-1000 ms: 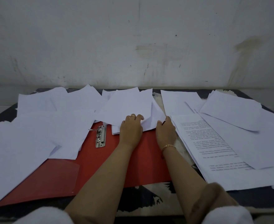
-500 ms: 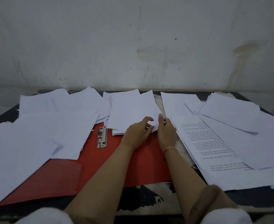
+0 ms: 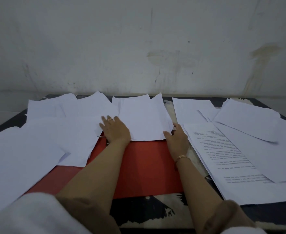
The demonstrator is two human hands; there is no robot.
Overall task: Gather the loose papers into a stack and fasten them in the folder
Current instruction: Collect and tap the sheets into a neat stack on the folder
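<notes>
White paper pile betw. L hand (flat, released) & R hand (at rt edge, grip unclear), far on red card folder.

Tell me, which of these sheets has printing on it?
The sheet just right of the right hand, beside the red folder: it shows lines of print, while the others look blank white.
</notes>
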